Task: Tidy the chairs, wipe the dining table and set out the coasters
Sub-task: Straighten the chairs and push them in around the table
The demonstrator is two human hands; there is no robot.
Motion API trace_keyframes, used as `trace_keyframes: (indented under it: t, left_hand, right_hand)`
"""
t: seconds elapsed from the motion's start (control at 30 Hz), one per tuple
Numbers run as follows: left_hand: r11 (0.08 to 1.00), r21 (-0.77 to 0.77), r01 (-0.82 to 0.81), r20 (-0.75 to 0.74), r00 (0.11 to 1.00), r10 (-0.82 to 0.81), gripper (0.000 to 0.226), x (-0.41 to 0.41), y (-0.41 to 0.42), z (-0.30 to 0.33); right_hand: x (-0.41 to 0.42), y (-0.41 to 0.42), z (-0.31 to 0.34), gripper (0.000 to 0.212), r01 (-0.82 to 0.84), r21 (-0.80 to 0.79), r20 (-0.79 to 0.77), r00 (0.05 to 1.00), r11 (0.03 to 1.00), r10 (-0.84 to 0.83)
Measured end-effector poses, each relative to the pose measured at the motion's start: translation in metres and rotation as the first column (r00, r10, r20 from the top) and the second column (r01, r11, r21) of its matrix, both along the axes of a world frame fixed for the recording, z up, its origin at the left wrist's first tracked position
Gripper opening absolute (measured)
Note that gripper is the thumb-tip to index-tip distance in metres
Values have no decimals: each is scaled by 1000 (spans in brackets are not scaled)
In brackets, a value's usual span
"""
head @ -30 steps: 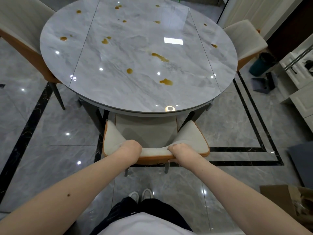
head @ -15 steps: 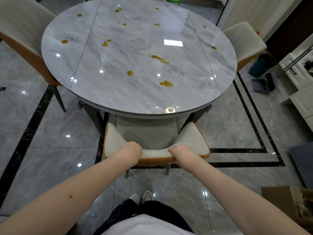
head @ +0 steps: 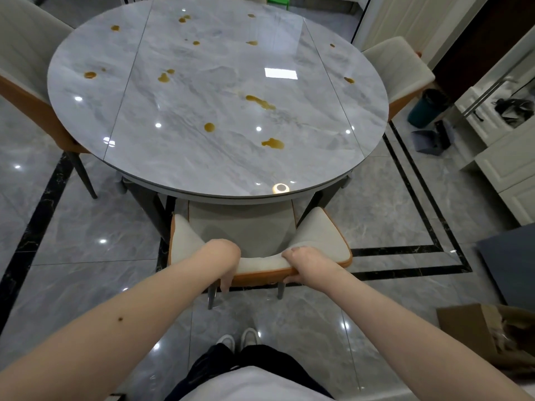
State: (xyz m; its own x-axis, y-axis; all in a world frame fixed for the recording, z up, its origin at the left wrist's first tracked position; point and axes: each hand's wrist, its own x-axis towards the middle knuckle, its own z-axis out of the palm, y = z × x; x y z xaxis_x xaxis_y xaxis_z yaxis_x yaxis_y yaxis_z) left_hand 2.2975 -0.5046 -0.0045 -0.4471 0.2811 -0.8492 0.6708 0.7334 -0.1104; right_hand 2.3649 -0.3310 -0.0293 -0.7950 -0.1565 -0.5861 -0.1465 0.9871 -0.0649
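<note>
Hands hold the chair: left hand (head: 223, 257) and right hand (head: 304, 263) both curl over its soft top edge. Chair (head: 260, 241) sits half under the table (head: 202, 111) just ahead. It looks stiff and heavy. Brown spills (head: 272, 143) dot the tabletop.

No legible text or labels

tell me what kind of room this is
Most likely a home dining area: a round marble-look table spotted with brown spills, padded chairs pulled up around it, glossy tiled floor and white cabinets to one side.
</note>
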Motion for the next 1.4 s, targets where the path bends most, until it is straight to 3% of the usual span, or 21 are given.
trace_keyframes:
  t: [0.07, 0.23, 0.43, 0.63, 1.0, 1.17, 1.4]
  left_hand:
    - [997, 63, -54, 45, 998, 51, 75, -8, 6, 9]
    - [964, 256, -76, 105, 993, 51, 53, -28, 43, 23]
    - [892, 451, -32, -52, 997, 62, 48, -44, 140, 48]
    - [867, 497, 41, -82, 997, 0, 48, -59, 279, 48]
    - [788, 615, 10, -91, 994, 58, 54, -68, 501, 58]
    - [765, 644, -6, -135, 983, 121, 54, -117, 569, 62]
    - [750, 650, -123, -69, 973, 220, 46, -214, 670, 51]
  right_hand:
    - [1, 7, 8, 58, 15, -72, -6, 1000, 997, -15]
    - [2, 53, 34, 66, 111, -175, -22, 993, 978, -116]
    - [-7, 154, 59, 55, 271, -222, -152, 939, 937, -308]
    - [-16, 287, 68, 50, 346, -202, -202, 901, 916, -385]
    - [-32, 507, 97, 55, 421, -179, -260, 852, 889, -456]
    - [-81, 574, 94, 55, 412, -220, -283, 840, 884, -463]
    - [-191, 668, 87, 55, 362, -234, -296, 857, 902, -421]
